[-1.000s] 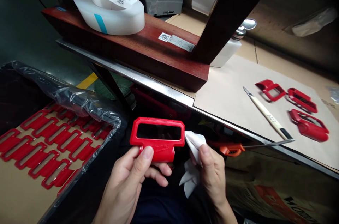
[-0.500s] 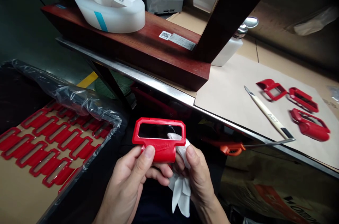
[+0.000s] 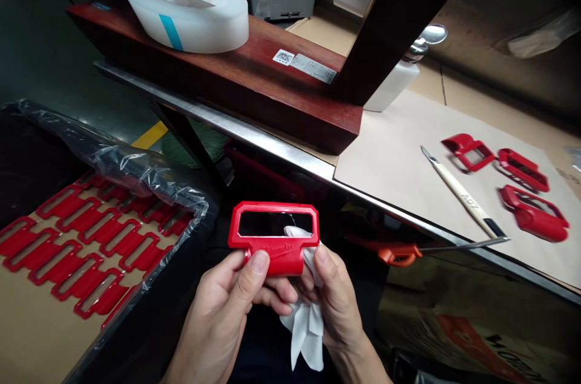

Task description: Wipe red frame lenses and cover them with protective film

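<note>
My left hand [image 3: 231,305] grips a red plastic frame part [image 3: 273,237] by its lower tab, thumb on the front, holding it upright over my lap. My right hand [image 3: 333,305] is closed on a white cloth [image 3: 305,323] and presses it against the back right of the frame; a bit of cloth shows through the frame's window. Three more red frame parts [image 3: 521,190] lie on the beige sheet [image 3: 390,160] at the right.
A box lined with plastic film [image 3: 113,160] at the left holds several red frame parts [image 3: 77,245] on cardboard. A wooden-handled knife [image 3: 463,196] lies on the sheet, orange-handled pliers [image 3: 399,254] below the metal table edge. A white tape roll [image 3: 190,9] sits on the dark wooden shelf; a white dispenser bottle [image 3: 394,84] stands behind.
My right hand has brought the white cloth leftward from beside the frame to behind it, pressed against the part. The left hand kept its hold on the frame.
</note>
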A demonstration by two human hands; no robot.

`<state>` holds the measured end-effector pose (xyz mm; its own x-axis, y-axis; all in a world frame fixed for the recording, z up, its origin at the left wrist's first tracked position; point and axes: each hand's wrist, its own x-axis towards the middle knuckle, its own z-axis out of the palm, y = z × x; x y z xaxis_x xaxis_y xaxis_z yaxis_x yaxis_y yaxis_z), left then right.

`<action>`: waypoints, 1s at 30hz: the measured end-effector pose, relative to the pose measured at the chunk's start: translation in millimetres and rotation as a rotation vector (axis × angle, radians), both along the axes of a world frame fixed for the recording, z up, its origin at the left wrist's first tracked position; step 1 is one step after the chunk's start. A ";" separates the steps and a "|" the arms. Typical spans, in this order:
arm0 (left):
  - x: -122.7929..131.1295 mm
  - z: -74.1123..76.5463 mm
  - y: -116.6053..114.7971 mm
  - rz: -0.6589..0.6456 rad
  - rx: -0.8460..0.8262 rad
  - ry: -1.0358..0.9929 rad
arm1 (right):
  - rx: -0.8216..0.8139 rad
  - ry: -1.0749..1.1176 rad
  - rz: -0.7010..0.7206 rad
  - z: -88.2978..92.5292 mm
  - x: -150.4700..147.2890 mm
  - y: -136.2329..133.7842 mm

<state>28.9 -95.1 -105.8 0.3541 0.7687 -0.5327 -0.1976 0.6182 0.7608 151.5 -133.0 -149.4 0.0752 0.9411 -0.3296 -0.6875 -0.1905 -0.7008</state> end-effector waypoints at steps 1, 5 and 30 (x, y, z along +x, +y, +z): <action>0.0 0.2 -0.3 0.001 0.001 -0.001 | 0.000 0.003 -0.003 0.2 -0.2 0.3; 0.5 0.3 0.0 0.005 -0.002 -0.003 | -0.003 0.020 -0.012 0.7 -0.9 1.2; 2.5 1.3 -2.7 0.046 -0.058 -0.049 | -0.039 0.066 -0.027 -0.8 -3.9 5.6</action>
<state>31.4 -97.8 -104.5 0.3459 0.7532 -0.5595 -0.2630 0.6502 0.7128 147.6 -127.4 -150.2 0.0772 0.9255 -0.3709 -0.7375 -0.1973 -0.6459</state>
